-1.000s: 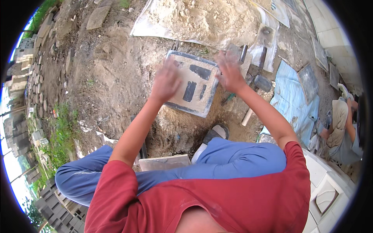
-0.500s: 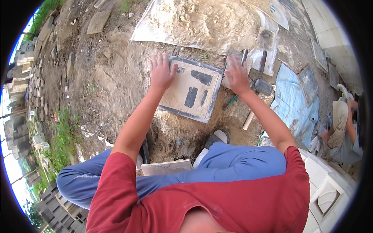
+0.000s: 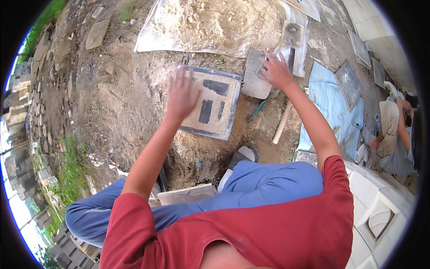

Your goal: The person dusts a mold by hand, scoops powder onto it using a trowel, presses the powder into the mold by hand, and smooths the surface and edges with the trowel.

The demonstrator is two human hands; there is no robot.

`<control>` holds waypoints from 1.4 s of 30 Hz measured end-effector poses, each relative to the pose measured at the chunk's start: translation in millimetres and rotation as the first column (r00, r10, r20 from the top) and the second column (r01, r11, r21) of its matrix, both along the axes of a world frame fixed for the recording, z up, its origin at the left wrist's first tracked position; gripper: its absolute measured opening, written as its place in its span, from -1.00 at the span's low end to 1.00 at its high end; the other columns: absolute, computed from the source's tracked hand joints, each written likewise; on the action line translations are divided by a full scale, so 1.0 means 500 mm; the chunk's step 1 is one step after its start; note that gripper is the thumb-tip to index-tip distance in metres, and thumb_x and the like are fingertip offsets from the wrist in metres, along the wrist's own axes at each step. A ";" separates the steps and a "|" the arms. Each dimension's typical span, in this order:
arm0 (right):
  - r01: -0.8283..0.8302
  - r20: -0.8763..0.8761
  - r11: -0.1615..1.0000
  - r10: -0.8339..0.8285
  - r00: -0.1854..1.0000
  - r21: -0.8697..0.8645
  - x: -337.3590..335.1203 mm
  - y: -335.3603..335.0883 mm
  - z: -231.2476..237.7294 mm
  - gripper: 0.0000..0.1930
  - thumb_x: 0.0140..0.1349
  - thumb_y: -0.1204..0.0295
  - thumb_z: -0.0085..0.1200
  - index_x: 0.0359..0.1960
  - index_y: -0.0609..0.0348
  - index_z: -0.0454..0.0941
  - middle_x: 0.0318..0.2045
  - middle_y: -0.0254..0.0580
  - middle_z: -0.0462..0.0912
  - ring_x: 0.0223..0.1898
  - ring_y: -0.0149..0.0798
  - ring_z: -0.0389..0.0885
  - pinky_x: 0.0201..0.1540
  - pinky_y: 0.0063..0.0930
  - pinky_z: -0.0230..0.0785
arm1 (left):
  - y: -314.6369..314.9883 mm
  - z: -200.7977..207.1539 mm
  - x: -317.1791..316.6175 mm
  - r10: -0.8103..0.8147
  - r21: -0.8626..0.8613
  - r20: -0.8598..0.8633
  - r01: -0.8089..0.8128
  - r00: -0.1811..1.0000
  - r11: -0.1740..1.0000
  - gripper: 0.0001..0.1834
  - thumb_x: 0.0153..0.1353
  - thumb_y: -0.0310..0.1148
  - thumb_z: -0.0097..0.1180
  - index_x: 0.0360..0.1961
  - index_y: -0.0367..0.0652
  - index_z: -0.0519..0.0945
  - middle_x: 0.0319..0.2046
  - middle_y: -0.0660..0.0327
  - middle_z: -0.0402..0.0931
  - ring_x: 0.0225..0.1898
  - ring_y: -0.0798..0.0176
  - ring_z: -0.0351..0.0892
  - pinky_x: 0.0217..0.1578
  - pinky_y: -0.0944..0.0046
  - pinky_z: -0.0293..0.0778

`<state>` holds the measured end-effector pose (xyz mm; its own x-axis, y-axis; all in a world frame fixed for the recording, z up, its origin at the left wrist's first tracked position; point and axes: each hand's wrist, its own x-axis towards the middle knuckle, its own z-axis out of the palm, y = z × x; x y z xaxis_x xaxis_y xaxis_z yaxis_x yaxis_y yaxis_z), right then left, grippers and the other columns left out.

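Observation:
A square, dark-framed tray (image 3: 230,117) lies on the dirt, filled with pale sandy powder that leaves dark patches showing. My left hand (image 3: 181,94) is over its left edge, fingers extended and slightly blurred; I cannot tell whether it touches the powder. To the tray's right is a flat grey slab (image 3: 255,83). My right hand (image 3: 277,71) is at the slab's upper right, its thumb and fingers apart. Something dark shows beneath those fingers, partly hidden. Close by lie a dark bar-like handle (image 3: 291,61), a pale wooden handle (image 3: 282,123) and a green-handled tool (image 3: 257,110).
Beyond the tray, a white sheet (image 3: 150,40) carries a heap of crumbly sand (image 3: 215,22). A blue sheet (image 3: 324,101) with a dark panel (image 3: 348,85) lies at right. Farther right another person (image 3: 396,134) sits. Pale blocks (image 3: 365,188) stand at lower right.
My right hand has moved up, onto the slab's upper right edge. My left hand has come slightly down over the tray's left side. The whole view has shifted a little.

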<state>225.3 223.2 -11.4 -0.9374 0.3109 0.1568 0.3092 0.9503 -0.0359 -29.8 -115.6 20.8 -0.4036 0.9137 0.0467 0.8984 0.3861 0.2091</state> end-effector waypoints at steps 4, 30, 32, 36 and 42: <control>-0.108 0.074 0.994 0.106 0.992 0.019 0.013 -0.033 0.000 -0.56 0.40 0.30 0.10 0.28 0.10 0.56 0.56 -0.01 0.28 0.63 -0.01 0.13 0.63 0.16 -0.11 | -0.001 0.005 0.185 -0.277 -0.057 0.112 0.284 0.954 0.957 -0.14 0.62 0.13 -0.26 0.69 -0.12 -0.17 0.71 0.10 -0.38 0.71 0.05 -0.47 0.63 -0.11 -0.51; 0.462 0.272 0.717 -0.373 0.887 -0.522 0.131 -0.277 -0.042 -0.72 0.40 0.17 0.13 -0.07 0.11 0.58 -0.31 0.19 0.75 -0.23 0.32 0.73 -0.15 0.21 0.54 | 0.117 0.004 0.222 -0.413 0.075 0.104 0.407 0.905 0.910 -0.05 0.55 0.26 -0.24 0.67 -0.23 -0.03 0.69 -0.08 -0.21 0.70 -0.11 -0.26 0.64 -0.13 -0.29; 0.473 0.255 0.702 -0.399 0.881 -0.533 0.135 -0.274 -0.048 -0.71 0.40 0.18 0.13 -0.04 0.11 0.58 -0.31 0.21 0.75 -0.23 0.33 0.72 -0.14 0.22 0.54 | 0.128 0.006 0.234 -0.176 0.247 0.202 0.124 0.963 0.961 -0.04 0.55 0.27 -0.24 0.65 -0.28 -0.01 0.68 -0.13 -0.18 0.70 -0.13 -0.24 0.64 -0.14 -0.30; 0.444 0.231 0.716 -0.381 0.895 -0.538 0.137 -0.266 -0.062 -0.71 0.39 0.19 0.13 -0.04 0.11 0.58 -0.30 0.22 0.75 -0.22 0.33 0.72 -0.13 0.23 0.53 | 0.119 -0.001 0.217 -0.613 0.014 0.246 0.630 0.751 0.777 -0.06 0.57 0.21 -0.25 0.62 -0.40 -0.01 0.65 -0.23 -0.15 0.69 -0.19 -0.23 0.64 -0.13 -0.28; 0.434 0.216 0.718 -0.380 0.899 -0.544 0.130 -0.281 -0.058 -0.74 0.39 0.22 0.11 -0.06 0.11 0.59 -0.29 0.22 0.74 -0.20 0.33 0.72 -0.13 0.20 0.53 | 0.075 -0.015 0.176 -0.282 0.125 0.097 0.270 0.954 0.955 -0.12 0.59 0.18 -0.25 0.65 -0.28 0.02 0.68 -0.08 -0.14 0.70 -0.07 -0.23 0.64 -0.09 -0.27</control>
<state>290.1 82.8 -40.6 -0.6998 0.6710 -0.2450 0.6890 0.5434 -0.4796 58.2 -78.0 13.5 -0.1445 0.9821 0.1211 0.9349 0.0954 0.3418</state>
